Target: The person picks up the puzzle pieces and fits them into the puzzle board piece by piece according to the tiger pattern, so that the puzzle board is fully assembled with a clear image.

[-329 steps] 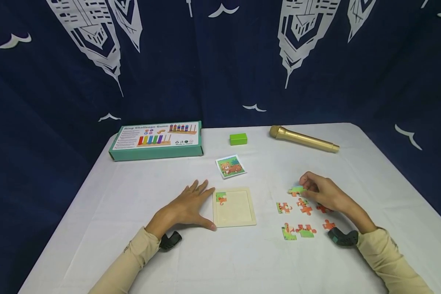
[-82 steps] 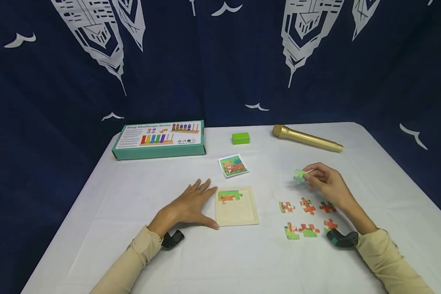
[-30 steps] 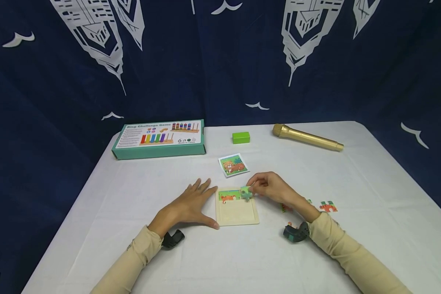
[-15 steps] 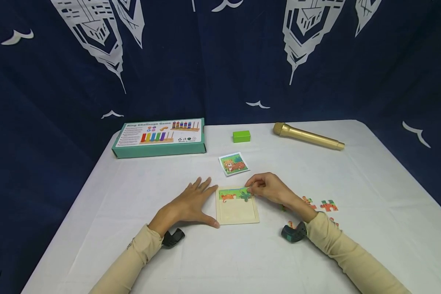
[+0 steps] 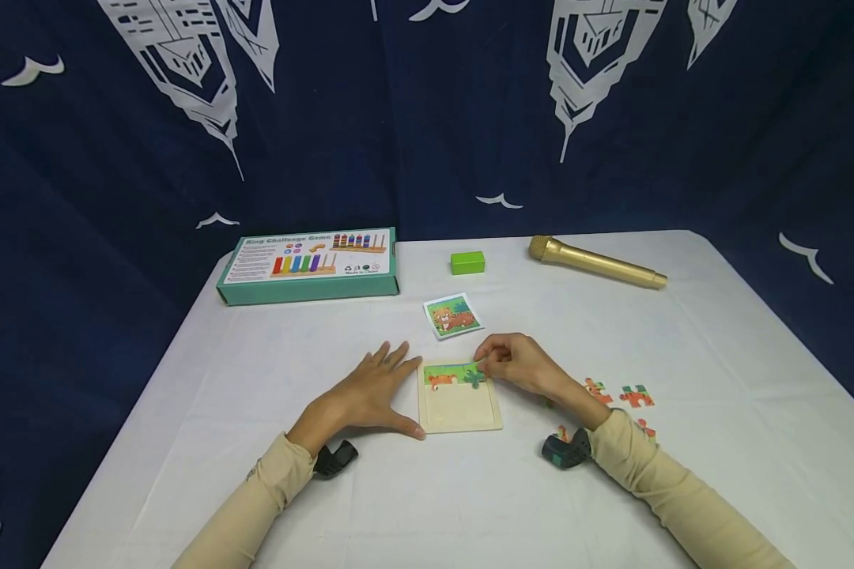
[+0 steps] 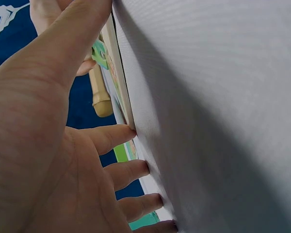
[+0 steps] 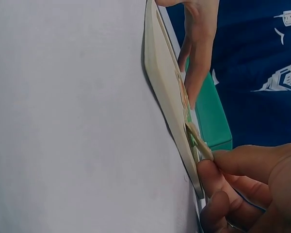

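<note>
- Right hand (image 5: 518,365), nearer: fingers pinch a green, knobbed wooden jigsaw piece (image 5: 474,376), tilted, extending left from them over the square pale-wood tray (image 5: 462,416).
- Left hand (image 5: 361,401): fingers spread, tray touching just rightward.

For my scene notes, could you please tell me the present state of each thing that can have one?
Board: flat, mostly unfilled
Placed pieces: inside the board's far edge
Held piece: tilted, not fully seated
Loose pieces: separate, some partly hidden
Picture card: face up
Green block: untouched
Box: closed, lying flat
Microphone: lying down; on or off unclear
Left hand: spread, touching the board
Right hand: pinching the held piece
</note>
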`<state>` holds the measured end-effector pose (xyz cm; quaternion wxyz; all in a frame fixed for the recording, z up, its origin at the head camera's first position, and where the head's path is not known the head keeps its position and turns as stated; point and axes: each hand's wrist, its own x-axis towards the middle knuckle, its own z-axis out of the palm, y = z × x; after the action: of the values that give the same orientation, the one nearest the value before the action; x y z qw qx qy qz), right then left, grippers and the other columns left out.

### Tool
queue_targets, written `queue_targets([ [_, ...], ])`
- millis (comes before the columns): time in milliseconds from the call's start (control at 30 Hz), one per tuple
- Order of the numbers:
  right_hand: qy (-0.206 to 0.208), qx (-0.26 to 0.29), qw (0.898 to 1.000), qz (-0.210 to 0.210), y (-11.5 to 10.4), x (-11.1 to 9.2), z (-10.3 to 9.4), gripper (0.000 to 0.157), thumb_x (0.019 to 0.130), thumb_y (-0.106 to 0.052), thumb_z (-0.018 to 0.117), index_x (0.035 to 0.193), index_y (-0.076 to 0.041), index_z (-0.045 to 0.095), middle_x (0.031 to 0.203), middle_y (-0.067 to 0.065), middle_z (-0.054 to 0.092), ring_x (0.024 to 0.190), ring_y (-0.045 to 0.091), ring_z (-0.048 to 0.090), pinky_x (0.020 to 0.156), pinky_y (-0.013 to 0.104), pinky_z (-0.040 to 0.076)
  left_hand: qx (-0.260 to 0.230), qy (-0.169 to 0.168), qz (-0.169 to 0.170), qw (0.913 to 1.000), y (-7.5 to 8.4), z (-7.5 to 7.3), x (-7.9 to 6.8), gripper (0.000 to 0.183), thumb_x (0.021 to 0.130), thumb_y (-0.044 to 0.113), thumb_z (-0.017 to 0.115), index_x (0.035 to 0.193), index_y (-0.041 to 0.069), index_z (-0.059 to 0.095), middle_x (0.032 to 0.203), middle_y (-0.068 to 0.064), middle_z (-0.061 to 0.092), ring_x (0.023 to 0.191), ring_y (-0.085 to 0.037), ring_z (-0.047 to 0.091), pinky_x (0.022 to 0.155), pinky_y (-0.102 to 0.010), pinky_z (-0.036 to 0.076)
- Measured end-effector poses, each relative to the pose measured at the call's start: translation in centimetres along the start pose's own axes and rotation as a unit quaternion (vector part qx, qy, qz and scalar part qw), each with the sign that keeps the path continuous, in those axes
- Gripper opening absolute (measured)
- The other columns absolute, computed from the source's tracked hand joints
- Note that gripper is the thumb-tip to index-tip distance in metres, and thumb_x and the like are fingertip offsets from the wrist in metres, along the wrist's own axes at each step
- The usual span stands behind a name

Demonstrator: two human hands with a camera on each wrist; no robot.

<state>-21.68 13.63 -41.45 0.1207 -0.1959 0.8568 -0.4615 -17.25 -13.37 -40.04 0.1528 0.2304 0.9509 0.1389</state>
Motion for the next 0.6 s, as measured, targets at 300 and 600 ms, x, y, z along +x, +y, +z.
queue_targets([
  [300, 0.002, -0.008, 1.000, -0.006, 0.33, 0.14, 0.21, 0.012, 0.087, -0.005, 0.066, 0.098, 0.000, 0.067, 0.074, 0.003, 0.056, 0.062, 0.012, 0.045, 0.053, 0.019, 0.035, -0.002, 0.000, 0.001, 1.0000, 0.03, 0.02, 0.01, 0.114, 0.062, 0.066, 0.078, 0.152, 0.015, 0.029, 0.160, -0.011, 0.012, 0.147, -0.036, 0.003, 0.117, -0.053, 0.008],
  [600, 0.005, -0.024, 0.999, -0.027, 0.09, -0.13, 0.10, 0.007, 0.087, -0.006, 0.067, 0.094, -0.004, 0.067, 0.072, 0.001, 0.056, 0.061, 0.012, 0.046, 0.054, 0.019, 0.036, 0.003, -0.003, 0.001, 1.0000, -0.12, 0.06, 0.14, 0.114, 0.062, 0.068, 0.077, 0.152, 0.015, 0.029, 0.161, -0.011, 0.011, 0.147, -0.036, 0.002, 0.117, -0.053, 0.008],
])
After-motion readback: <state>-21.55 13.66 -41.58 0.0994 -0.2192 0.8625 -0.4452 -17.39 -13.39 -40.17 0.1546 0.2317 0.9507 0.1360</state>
